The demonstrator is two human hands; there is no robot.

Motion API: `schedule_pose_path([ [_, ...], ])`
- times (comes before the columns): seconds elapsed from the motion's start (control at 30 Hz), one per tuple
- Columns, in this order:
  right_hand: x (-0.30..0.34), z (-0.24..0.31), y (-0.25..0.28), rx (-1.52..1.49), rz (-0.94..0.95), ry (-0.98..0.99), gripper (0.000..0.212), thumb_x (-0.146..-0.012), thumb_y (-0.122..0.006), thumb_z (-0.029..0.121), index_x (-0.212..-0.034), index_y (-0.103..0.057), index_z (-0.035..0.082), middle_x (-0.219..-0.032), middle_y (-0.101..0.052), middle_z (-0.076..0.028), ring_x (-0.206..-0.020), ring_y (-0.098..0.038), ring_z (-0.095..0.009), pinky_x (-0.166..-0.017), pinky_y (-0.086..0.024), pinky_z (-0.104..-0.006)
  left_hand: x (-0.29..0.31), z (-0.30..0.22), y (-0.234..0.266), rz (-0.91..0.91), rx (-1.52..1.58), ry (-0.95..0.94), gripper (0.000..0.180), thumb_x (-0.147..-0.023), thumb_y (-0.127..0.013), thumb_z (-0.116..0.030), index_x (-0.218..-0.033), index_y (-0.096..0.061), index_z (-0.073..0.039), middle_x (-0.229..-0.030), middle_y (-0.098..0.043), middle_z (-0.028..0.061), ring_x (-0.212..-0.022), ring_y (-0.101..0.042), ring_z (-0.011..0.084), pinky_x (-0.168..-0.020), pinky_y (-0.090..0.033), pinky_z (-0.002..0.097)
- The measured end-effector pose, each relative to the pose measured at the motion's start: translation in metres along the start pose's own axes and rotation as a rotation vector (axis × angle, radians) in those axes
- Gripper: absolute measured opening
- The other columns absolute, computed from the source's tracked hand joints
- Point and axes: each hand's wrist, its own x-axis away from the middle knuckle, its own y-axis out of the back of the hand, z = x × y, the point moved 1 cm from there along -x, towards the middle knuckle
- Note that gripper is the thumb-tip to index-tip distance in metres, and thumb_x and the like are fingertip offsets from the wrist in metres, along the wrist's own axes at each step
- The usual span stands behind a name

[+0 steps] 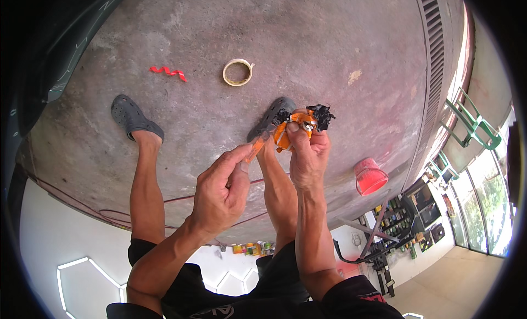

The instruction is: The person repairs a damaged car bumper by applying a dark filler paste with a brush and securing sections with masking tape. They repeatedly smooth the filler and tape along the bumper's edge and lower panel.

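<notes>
Between the thumb and fingers of my left hand (pixel 222 184) is a thin, see-through orange strip (pixel 256 147) with dark smears at its far end. My right hand (pixel 309 154) is closed on a crumpled orange packet (pixel 284 139), the thumb pressed against its front. Black, ragged material (pixel 321 117) sticks out of the packet's far right side, and more black shows at its left edge. The strip's far end comes up close to the packet; I cannot tell whether they touch. Both hands are raised above the floor, over my right foot.
On the concrete floor lie a roll of cream tape (pixel 225 72) and a curled red strip (pixel 169 72). A red bucket (pixel 371 177) stands to the right, near a floor grate (pixel 435 39). Green chairs (pixel 473 124) are farther right. A dark car body (pixel 66 44) edges the left.
</notes>
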Motion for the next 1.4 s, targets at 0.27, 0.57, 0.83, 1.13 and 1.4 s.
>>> schedule_pose_path([
  [0.27,-0.001,0.005,0.0,0.109,0.004,0.015,0.009,-0.101,-0.069,0.003,-0.109,-0.069,0.005,-0.103,-0.067,0.002,-0.094,-0.059,-0.007,-0.087,-0.05,-0.0275,-0.001,0.001,-0.005,0.009,0.127,0.059,0.03,-0.106,-0.055,-0.001,-0.134,-0.063,0.004,-0.091,-0.06,0.0012,-0.072,-0.049,0.0033,-0.063,-0.043,0.021],
  [0.57,-0.008,-0.007,0.02,0.317,0.081,0.094,0.014,-0.102,-0.072,0.008,-0.115,-0.07,0.004,-0.106,-0.071,-0.001,-0.094,-0.064,-0.009,-0.083,-0.054,-0.0293,-0.003,0.004,0.001,0.102,0.355,0.302,0.032,-0.109,-0.053,-0.008,-0.139,-0.06,-0.002,-0.08,-0.057,-0.0011,-0.057,-0.042,-0.0001,-0.048,-0.034,0.0198],
  [0.83,-0.022,-0.014,0.0,0.345,0.085,0.071,0.008,-0.099,-0.069,0.003,-0.106,-0.072,0.001,-0.108,-0.063,0.0,-0.097,-0.059,-0.011,-0.084,-0.048,-0.0272,-0.009,0.014,0.005,0.114,0.749,0.431,0.032,-0.11,-0.052,-0.012,-0.14,-0.059,-0.004,-0.08,-0.054,-0.0012,-0.049,-0.037,0.0002,-0.04,-0.027,0.0191],
  [1.13,-0.134,-0.122,0.045,0.18,-0.385,-0.221,0.046,-0.096,-0.083,0.032,-0.128,-0.063,0.004,-0.108,-0.072,-0.004,-0.091,-0.067,-0.012,-0.072,-0.051,-0.0263,-0.017,0.028,0.019,-0.135,0.691,0.384,0.025,-0.109,-0.052,-0.011,-0.133,-0.057,-0.004,-0.081,-0.055,-0.0008,-0.047,-0.035,0.0006,-0.038,-0.025,0.0195],
  [1.4,-0.218,-0.178,0.082,0.192,-0.478,-0.269,0.067,-0.093,-0.084,0.043,-0.138,-0.054,0.004,-0.11,-0.07,-0.005,-0.086,-0.066,-0.014,-0.065,-0.052,-0.0286,-0.005,0.041,0.025,-0.178,0.718,0.345,0.014,-0.109,-0.053,-0.012,-0.122,-0.054,-0.005,-0.082,-0.056,0.0028,-0.048,-0.038,0.0031,-0.041,-0.03,0.0215],
])
